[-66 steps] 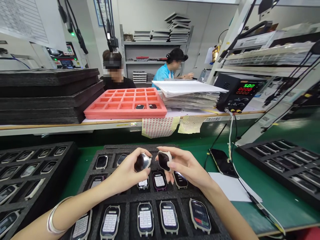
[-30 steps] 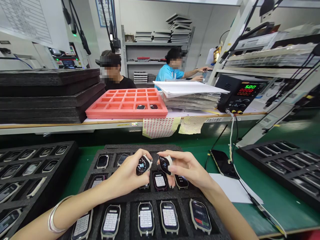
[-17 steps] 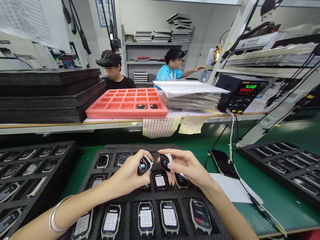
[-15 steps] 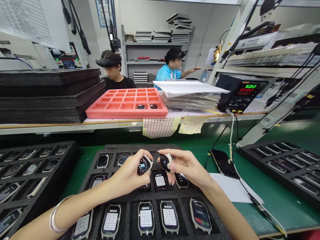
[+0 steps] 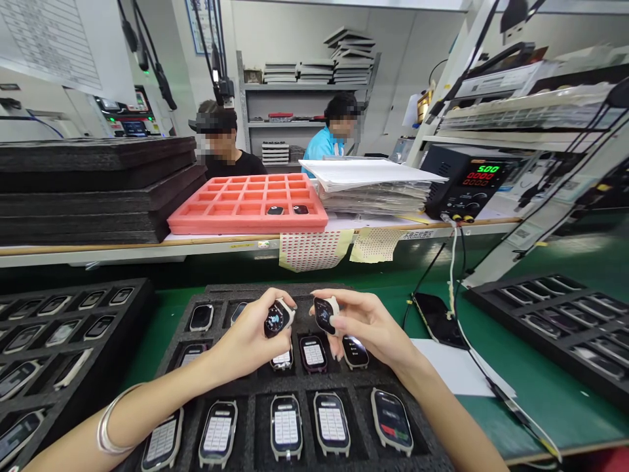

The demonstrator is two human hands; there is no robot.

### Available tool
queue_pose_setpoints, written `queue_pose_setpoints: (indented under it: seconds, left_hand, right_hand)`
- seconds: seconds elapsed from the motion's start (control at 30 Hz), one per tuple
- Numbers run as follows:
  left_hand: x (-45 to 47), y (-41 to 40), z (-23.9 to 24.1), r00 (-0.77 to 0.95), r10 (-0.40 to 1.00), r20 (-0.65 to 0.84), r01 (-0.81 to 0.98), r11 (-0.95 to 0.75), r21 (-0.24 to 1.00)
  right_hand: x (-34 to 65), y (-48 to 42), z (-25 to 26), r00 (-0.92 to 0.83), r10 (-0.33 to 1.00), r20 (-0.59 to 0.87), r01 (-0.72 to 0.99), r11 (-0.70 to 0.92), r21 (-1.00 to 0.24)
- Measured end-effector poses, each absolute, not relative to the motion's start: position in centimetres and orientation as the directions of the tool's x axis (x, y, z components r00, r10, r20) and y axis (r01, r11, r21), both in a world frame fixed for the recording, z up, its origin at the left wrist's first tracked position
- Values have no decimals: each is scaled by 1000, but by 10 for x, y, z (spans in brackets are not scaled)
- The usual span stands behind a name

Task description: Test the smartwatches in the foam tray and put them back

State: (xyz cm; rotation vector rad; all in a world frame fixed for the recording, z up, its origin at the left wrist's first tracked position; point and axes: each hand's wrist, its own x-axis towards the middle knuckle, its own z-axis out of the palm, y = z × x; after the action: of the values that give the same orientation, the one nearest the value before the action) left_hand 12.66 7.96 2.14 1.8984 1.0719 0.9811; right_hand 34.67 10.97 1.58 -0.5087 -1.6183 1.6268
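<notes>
My left hand [image 5: 246, 341] is closed on a white-cased smartwatch body [image 5: 276, 318] whose round lit dial faces me. My right hand [image 5: 368, 326] pinches a second watch body [image 5: 324, 314] with a lit screen, held beside the first. Both hang just above a black foam tray [image 5: 255, 393] on the green bench. The tray's pockets hold several watch bodies [image 5: 331, 423], many showing white keypad screens. A silver bangle [image 5: 105, 426] sits on my left wrist.
More black foam trays with watches lie at left [image 5: 54, 334] and right [image 5: 560, 314]. A phone [image 5: 437, 318] with a cable and a white sheet [image 5: 457, 370] lie right of my hand. Behind: red tray [image 5: 246, 203], stacked foam [image 5: 88, 190], paper stack [image 5: 373, 187], power supply [image 5: 466, 183], two seated people.
The two watch screens, dark at first, are now lit. My hands have stayed almost in place, shifting slightly upward. The person in blue has drawn the outstretched arm back.
</notes>
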Motion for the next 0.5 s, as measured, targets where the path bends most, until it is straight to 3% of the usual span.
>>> queue_pose_setpoints:
  seconds: [0.17, 0.27, 0.37, 0.5]
  left_hand:
    - [126, 82, 16, 353, 910, 216, 255, -316, 914]
    - [127, 87, 14, 346, 935, 76, 8, -84, 996]
    - [129, 91, 15, 378, 925, -37, -248, 139, 959]
    - [129, 93, 17, 386, 919, -76, -320, 211, 924]
  right_hand:
    - [344, 109, 20, -577, 786, 222, -311, 40, -950]
    - [341, 111, 22, -571, 797, 196, -347, -17, -938]
    - [339, 113, 20, -573, 804, 159, -335, -53, -941]
    - [337, 113, 17, -520, 843, 138, -302, -30, -953]
